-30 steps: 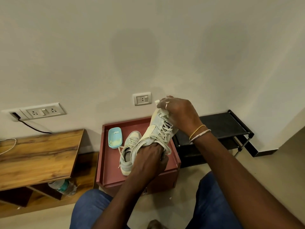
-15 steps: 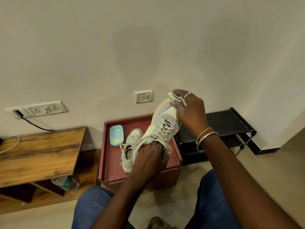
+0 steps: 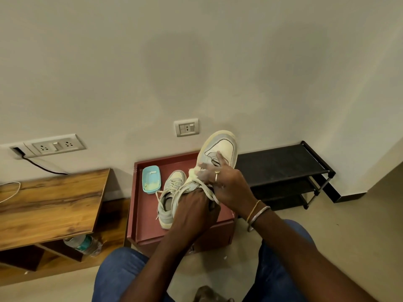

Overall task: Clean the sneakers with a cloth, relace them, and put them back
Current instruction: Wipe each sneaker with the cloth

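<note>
A home room: shoe rack (image 3: 281, 164), wooden table (image 3: 50, 203) (wall sockets (image 3: 54, 146) above).

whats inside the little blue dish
The blue dish holds a pale yellowish mass at its near end and a small white piece farther back; nothing covers it.

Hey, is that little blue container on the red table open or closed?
Open. The blue container has no lid on; its inside shows pale yellow stuff at the near end and a small white piece.
</note>
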